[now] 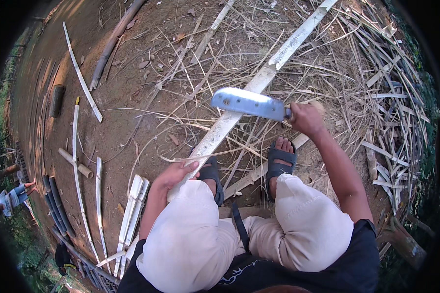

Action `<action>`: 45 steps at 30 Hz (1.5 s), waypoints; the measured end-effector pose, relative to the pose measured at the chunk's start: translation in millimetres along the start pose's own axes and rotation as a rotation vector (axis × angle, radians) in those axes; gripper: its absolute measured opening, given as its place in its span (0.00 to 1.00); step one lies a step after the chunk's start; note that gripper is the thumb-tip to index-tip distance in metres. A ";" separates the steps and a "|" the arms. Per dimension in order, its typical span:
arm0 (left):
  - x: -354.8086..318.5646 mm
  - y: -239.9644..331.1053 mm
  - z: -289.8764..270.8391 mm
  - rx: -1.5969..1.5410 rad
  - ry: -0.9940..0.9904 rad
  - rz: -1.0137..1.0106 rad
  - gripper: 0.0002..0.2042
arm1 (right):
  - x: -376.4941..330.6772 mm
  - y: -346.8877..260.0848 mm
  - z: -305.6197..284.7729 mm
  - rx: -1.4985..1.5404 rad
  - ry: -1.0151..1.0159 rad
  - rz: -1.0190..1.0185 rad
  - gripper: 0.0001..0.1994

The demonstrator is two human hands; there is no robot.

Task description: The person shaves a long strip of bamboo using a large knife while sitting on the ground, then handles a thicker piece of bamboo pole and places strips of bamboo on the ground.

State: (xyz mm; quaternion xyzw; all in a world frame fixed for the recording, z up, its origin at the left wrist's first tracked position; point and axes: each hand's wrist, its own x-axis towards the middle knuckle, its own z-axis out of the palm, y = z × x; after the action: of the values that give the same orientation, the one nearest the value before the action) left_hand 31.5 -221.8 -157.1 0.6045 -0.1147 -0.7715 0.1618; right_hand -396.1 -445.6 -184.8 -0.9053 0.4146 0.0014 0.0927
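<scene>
A long pale strip of split bamboo point(214, 139) runs slantwise from beside my left knee to the far right. Its near end is in my left hand point(175, 177), the fingers closed round it. My right hand point(305, 118) grips the handle of a broad machete point(252, 102), whose shiny blade points left and lies across the strip, slightly smeared by motion. Whether the edge touches the bamboo, I cannot tell. Beside my left hand a thin curled sliver point(205, 156) crosses the strip. The strip passes in front of my sandalled feet.
Thin shavings point(322, 73) litter the ground ahead, thickening into a heap point(391, 112) at the right. Split bamboo pieces point(132, 215) stand at my left. Farther left lie a bamboo tube point(76, 162), dark poles point(58, 205) and a short log point(56, 101). Another person point(14, 198) is at the far left.
</scene>
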 end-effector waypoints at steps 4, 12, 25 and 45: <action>-10.7 -2.4 3.7 -0.003 0.065 -0.028 0.16 | 7.8 -11.9 -19.2 0.134 -0.066 0.361 0.11; -43.8 -19.7 4.0 -0.041 0.069 0.066 0.17 | 7.0 -16.0 -4.3 -0.015 -0.127 -0.090 0.10; -13.8 -110.0 -82.9 0.195 0.008 0.032 0.18 | -10.9 -78.0 -8.3 0.040 -0.189 -0.178 0.14; -34.7 -175.3 -138.1 0.551 0.330 -0.279 0.31 | -15.0 -65.3 49.0 -0.013 -0.279 -0.183 0.14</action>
State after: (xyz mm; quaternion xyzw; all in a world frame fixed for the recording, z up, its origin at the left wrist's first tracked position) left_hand 153.5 -44.3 -224.9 0.7520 -0.2073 -0.6180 -0.0983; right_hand -353.3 -384.3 -220.9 -0.9309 0.3134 0.1212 0.1431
